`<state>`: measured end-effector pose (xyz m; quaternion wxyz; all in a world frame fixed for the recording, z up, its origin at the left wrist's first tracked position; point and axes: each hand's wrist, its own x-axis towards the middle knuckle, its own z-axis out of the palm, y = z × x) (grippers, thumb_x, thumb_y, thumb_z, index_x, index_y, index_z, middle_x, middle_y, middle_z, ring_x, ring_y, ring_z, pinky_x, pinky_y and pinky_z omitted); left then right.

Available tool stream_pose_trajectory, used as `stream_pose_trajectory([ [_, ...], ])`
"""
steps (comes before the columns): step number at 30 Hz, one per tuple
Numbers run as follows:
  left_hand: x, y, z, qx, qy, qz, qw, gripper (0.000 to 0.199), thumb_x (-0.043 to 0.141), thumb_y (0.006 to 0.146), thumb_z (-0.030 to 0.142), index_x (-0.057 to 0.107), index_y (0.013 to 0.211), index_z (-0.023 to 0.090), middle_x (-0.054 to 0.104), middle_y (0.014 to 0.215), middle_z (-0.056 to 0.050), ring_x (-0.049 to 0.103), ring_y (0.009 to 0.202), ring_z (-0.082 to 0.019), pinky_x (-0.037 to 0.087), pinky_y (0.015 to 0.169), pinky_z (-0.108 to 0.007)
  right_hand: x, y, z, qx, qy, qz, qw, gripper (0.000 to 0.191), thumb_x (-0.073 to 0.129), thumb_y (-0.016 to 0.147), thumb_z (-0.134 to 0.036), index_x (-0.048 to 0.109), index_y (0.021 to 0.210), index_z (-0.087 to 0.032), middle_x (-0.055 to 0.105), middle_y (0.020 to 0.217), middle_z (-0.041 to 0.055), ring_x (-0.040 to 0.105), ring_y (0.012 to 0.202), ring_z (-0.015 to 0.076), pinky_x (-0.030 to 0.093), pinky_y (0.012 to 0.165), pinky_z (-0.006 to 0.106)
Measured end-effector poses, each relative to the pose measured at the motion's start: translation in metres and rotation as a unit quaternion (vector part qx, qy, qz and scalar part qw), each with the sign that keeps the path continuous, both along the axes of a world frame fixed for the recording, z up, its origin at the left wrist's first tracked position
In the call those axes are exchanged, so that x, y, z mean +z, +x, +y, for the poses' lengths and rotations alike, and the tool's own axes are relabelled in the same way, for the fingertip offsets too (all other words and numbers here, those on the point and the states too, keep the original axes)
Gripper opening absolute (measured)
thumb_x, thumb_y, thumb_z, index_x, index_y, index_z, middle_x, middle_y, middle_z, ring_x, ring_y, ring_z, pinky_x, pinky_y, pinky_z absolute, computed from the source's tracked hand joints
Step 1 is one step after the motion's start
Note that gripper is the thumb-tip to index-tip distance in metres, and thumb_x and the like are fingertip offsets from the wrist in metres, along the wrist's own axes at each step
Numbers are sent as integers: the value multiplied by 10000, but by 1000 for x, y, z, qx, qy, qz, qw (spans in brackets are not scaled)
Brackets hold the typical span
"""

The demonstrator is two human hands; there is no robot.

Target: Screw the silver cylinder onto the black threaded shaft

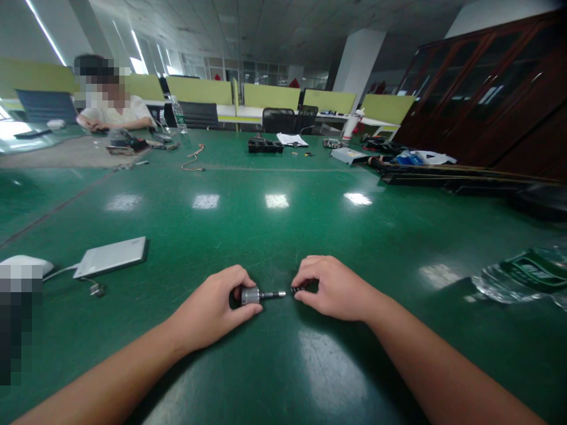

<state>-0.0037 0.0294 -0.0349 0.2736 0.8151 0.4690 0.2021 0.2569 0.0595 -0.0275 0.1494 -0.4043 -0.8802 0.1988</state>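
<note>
My left hand [217, 304] grips a grey metal cylinder [251, 296] between thumb and fingers. From its end a thin dark shaft [272, 294] with a bright tip points right, lying level just over the green table [248, 230]. A small black ridged piece [297, 289], coil-like in outline, is pinched in the fingertips of my right hand [330, 287]. Only a narrow gap parts this piece from the shaft's tip, and the two are roughly in line. My right fingers hide some of the black piece.
A white power bank [110, 257] with a cable lies left. A clear water bottle [527, 274] lies on its side at right. Farther back are a black slotted tray [264, 146], papers [292, 140] and a metal box [348, 155]. A person [116, 100] sits at far left.
</note>
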Motion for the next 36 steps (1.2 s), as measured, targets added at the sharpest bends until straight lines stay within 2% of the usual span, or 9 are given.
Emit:
stream_pose_trajectory([
  [13,1,0,0,-3,-3,-7,1000,177,704,818,312,604,901,192,617,848,-3,585,742,-176,433,665,-277,-4,-9,-4,24,-15,55,998,102,721,776,-189,758,870,-197,715,819,29,627,810,168,462,743,289],
  [18,-1,0,1,1,4,-6,1000,183,715,800,311,611,896,195,620,839,-2,581,740,-175,428,656,-270,-13,-25,-8,-21,-25,120,992,266,757,757,-184,727,1020,-207,721,826,13,637,775,150,474,743,279],
  [22,-2,-1,2,3,10,-11,1000,184,726,774,268,618,905,198,621,844,-3,581,753,-176,429,662,-267,-17,-39,-12,-14,-25,136,990,195,743,779,-181,731,971,-209,723,820,13,635,767,152,467,725,280],
  [27,3,-2,2,-14,10,-18,1000,198,731,780,283,627,927,200,615,845,-5,577,751,-175,430,664,-269,-19,-41,-13,11,-1,135,991,96,709,817,-201,743,907,-209,726,808,22,623,771,167,457,744,306],
  [30,5,-2,2,-19,8,-24,1000,146,687,822,270,630,934,196,615,847,-9,578,757,-172,437,681,-273,-21,-41,-11,26,8,141,990,102,685,842,-208,743,925,-202,723,817,30,621,781,169,454,758,312],
  [36,3,-2,3,-7,6,-13,1000,197,729,774,221,635,945,196,609,847,-3,577,764,-176,434,683,-279,-23,-42,-11,35,12,138,990,137,706,819,-209,738,951,-192,714,842,34,617,811,174,444,778,324],
])
